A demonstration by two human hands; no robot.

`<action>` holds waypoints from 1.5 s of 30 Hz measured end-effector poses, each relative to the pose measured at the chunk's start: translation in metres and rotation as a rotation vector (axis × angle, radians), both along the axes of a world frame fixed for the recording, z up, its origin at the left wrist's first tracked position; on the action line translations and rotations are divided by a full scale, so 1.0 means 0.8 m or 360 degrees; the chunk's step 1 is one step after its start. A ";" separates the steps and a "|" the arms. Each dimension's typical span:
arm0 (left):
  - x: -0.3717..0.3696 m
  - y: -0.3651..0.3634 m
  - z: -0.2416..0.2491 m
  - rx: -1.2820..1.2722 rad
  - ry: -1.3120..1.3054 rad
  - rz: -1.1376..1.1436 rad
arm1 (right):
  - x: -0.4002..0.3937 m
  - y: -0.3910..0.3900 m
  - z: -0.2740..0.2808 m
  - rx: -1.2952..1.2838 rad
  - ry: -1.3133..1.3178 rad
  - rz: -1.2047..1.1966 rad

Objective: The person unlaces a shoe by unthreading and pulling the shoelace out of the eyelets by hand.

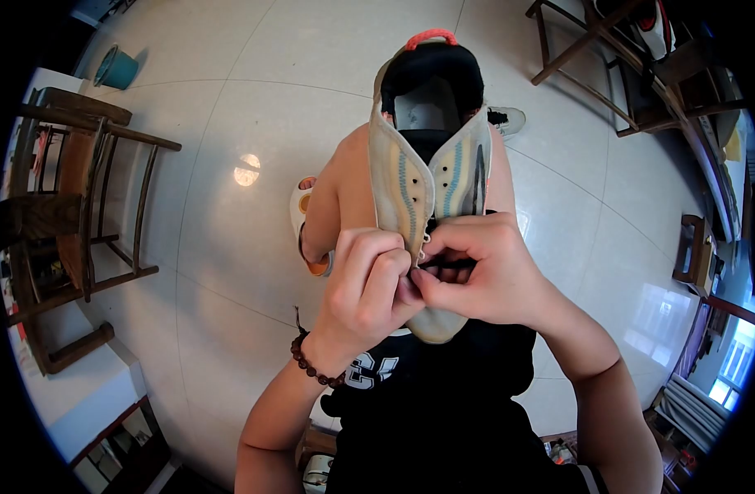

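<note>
A cream sneaker with pale blue and orange stripes, a black lining and a coral heel loop points its toe at me, resting over my lap. My left hand, with a dark bead bracelet on the wrist, grips the shoe's left side near the toe. My right hand pinches a black lace at the eyelets, fingertips touching those of the left hand. Both hands hide the toe end of the shoe.
My bare knees and a foot in an orange-and-white slipper are below the shoe. Wooden chairs stand at left and top right. A teal bucket sits top left on the pale tiled floor. Another sneaker lies beyond.
</note>
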State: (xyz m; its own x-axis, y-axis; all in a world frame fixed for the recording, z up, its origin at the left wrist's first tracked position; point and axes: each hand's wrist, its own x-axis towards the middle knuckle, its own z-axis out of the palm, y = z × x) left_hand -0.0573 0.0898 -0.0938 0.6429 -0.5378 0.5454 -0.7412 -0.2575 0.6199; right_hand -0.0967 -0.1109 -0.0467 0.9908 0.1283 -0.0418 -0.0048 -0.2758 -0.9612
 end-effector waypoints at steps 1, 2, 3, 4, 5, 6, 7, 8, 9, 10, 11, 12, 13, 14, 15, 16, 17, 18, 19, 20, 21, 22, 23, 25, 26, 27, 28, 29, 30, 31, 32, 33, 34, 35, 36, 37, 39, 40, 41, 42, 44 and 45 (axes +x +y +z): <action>0.000 0.000 0.000 -0.0001 0.0000 -0.0001 | 0.000 0.000 -0.001 -0.0058 -0.0026 0.0016; -0.001 0.001 0.001 -0.0012 0.0027 -0.0002 | 0.000 0.000 -0.002 -0.0116 -0.0053 0.0033; -0.001 0.003 0.001 -0.0022 0.0053 -0.0002 | 0.000 -0.002 -0.003 -0.0116 -0.0053 0.0032; 0.000 0.004 0.002 -0.0021 0.0052 -0.0002 | 0.000 -0.005 -0.003 -0.0078 -0.0048 0.0047; 0.001 0.006 0.004 -0.0034 0.0062 -0.0030 | 0.000 -0.007 -0.003 -0.0040 -0.0044 0.0063; 0.001 0.007 0.006 -0.0046 0.0074 -0.0058 | 0.000 -0.007 -0.005 -0.0038 -0.0045 0.0064; 0.000 0.009 0.008 -0.0046 0.0073 -0.0057 | 0.000 -0.008 -0.006 0.0006 -0.0050 0.0073; -0.001 0.009 0.009 -0.0093 0.0134 -0.0048 | -0.001 -0.009 -0.007 0.0049 -0.0052 0.0079; -0.002 0.009 0.011 -0.0141 0.0197 -0.0043 | -0.002 -0.011 -0.006 0.0048 -0.0050 0.0073; -0.002 0.010 0.012 -0.0142 0.0199 -0.0049 | -0.003 -0.012 -0.006 0.0081 -0.0025 0.0078; -0.001 0.011 0.014 -0.0088 0.0143 -0.0048 | -0.004 -0.012 -0.006 0.0115 -0.0001 0.0085; 0.000 0.013 0.015 -0.0034 0.0086 -0.0047 | -0.003 -0.012 -0.005 0.0117 -0.0002 0.0084; 0.000 0.013 0.015 -0.0032 0.0085 -0.0047 | -0.003 -0.013 -0.005 0.0095 -0.0034 0.0104; -0.002 0.013 0.015 -0.0044 0.0057 -0.0043 | -0.002 -0.014 -0.004 0.0071 -0.0066 0.0123; -0.002 0.013 0.015 -0.0056 0.0030 -0.0040 | -0.002 -0.015 -0.005 0.0072 -0.0066 0.0122; -0.003 0.013 0.016 -0.0056 0.0029 -0.0042 | -0.003 -0.015 -0.006 0.0088 -0.0046 0.0115; -0.003 0.013 0.018 -0.0057 -0.0002 -0.0024 | -0.003 -0.015 -0.007 0.0105 -0.0026 0.0108; -0.003 0.014 0.019 -0.0058 -0.0034 -0.0006 | -0.003 -0.015 -0.008 0.0106 -0.0027 0.0107; -0.003 0.015 0.019 -0.0057 -0.0035 -0.0007 | -0.002 -0.015 -0.008 0.0111 -0.0036 0.0113; -0.003 0.016 0.017 -0.0056 -0.0105 -0.0004 | -0.002 -0.015 -0.008 0.0115 -0.0046 0.0119; -0.003 0.017 0.017 -0.0056 -0.0175 -0.0001 | -0.002 -0.015 -0.008 0.0115 -0.0047 0.0118; -0.003 0.016 0.018 -0.0055 -0.0176 -0.0003 | -0.003 -0.015 -0.009 0.0129 -0.0069 0.0128; -0.002 0.015 0.021 -0.0031 -0.0204 0.0003 | -0.003 -0.014 -0.009 0.0142 -0.0091 0.0138; -0.003 0.015 0.024 -0.0005 -0.0231 0.0007 | -0.003 -0.013 -0.009 0.0128 -0.0091 0.0141; -0.005 0.014 0.026 0.0010 -0.0233 0.0025 | -0.002 -0.012 -0.009 0.0113 -0.0090 0.0146; -0.005 0.013 0.026 0.0025 -0.0235 0.0045 | -0.002 -0.011 -0.009 0.0114 -0.0090 0.0146; -0.005 0.013 0.025 0.0026 -0.0236 0.0044 | -0.002 -0.011 -0.008 0.0100 -0.0121 0.0150; -0.005 0.012 0.023 0.0054 -0.0239 0.0068 | -0.001 -0.010 -0.008 0.0087 -0.0153 0.0154; -0.005 0.011 0.022 0.0082 -0.0241 0.0091 | -0.001 -0.009 -0.009 0.0088 -0.0153 0.0153; -0.005 0.009 0.021 0.0083 -0.0242 0.0090 | -0.001 -0.009 -0.010 0.0073 -0.0190 0.0153; -0.006 0.007 0.019 0.0086 -0.0207 0.0088 | -0.001 -0.009 -0.010 0.0058 -0.0227 0.0152; -0.007 0.005 0.019 0.0089 -0.0171 0.0085 | -0.001 -0.008 -0.010 0.0058 -0.0227 0.0149; -0.007 0.003 0.019 0.0089 -0.0169 0.0081 | -0.003 -0.008 -0.009 0.0034 -0.0208 0.0156; -0.008 0.001 0.018 0.0121 -0.0170 0.0092 | -0.003 -0.008 -0.009 0.0010 -0.0189 0.0165; -0.008 0.000 0.018 0.0153 -0.0171 0.0104 | -0.003 -0.006 -0.011 0.0009 -0.0186 0.0162; -0.007 -0.001 0.017 0.0153 -0.0169 0.0103 | -0.003 -0.005 -0.013 -0.0010 -0.0236 0.0128; -0.006 -0.001 0.015 0.0153 -0.0153 0.0078 | -0.002 -0.001 -0.014 -0.0028 -0.0287 0.0095; -0.005 0.000 0.014 0.0155 -0.0155 0.0080 | -0.002 0.000 -0.013 -0.0056 -0.0293 0.0071; -0.003 0.001 0.014 0.0161 -0.0150 0.0048 | -0.002 0.002 -0.013 -0.0083 -0.0300 0.0048; -0.002 0.003 0.013 0.0168 -0.0144 0.0016 | -0.001 0.005 -0.014 -0.0081 -0.0300 0.0051; -0.002 0.005 0.011 0.0161 -0.0135 0.0009 | 0.000 0.008 -0.016 -0.0172 -0.0353 -0.0008; -0.001 0.006 0.009 0.0153 -0.0127 -0.0001 | 0.000 0.007 -0.016 -0.0172 -0.0353 -0.0007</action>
State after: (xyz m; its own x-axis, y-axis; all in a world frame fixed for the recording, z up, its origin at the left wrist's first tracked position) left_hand -0.0584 0.0944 -0.0863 0.5995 -0.5901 0.5407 -0.7872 -0.3125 0.5317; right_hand -0.0968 -0.1052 -0.0592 0.9779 0.1305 0.1633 0.2013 -0.3776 -0.9038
